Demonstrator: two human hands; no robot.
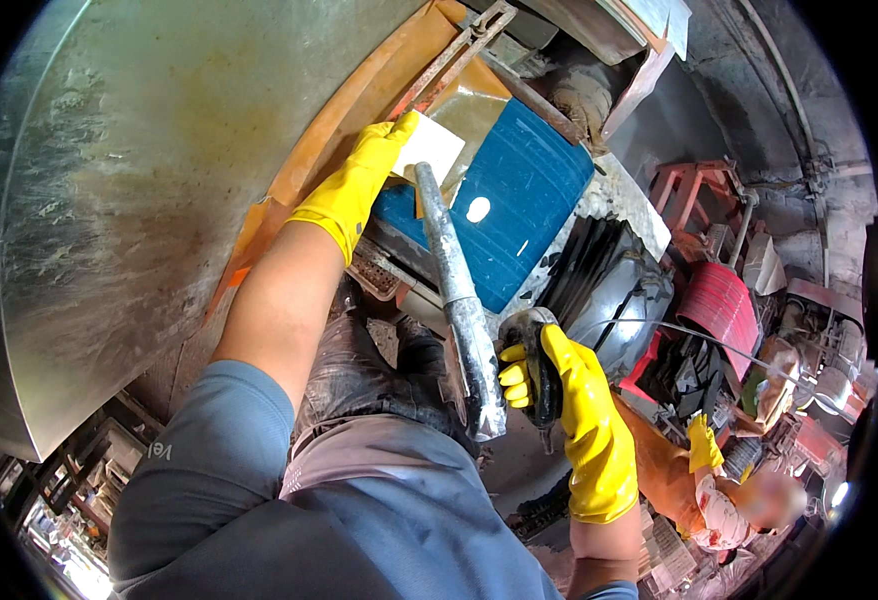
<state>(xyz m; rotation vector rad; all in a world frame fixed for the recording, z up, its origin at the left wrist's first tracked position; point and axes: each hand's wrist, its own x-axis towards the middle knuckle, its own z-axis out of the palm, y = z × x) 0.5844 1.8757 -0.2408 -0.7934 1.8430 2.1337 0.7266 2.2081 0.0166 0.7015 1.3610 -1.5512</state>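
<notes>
Grey, grimy metal bar (456, 290); lower end beside gloved right hand (569, 400)

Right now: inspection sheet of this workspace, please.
Surface: large curved metal sheet, scuffed and rust-stained.
Job's things: grey bar over a blue panel; white pad.
Clutter: red parts and a red stand, at right.
Grippers: left hand, yellow-gloved, on the pad; right hand, yellow-gloved, shut on a dark handle.
Cables: thin wire.
Surroundings: another person, lower right.
</notes>
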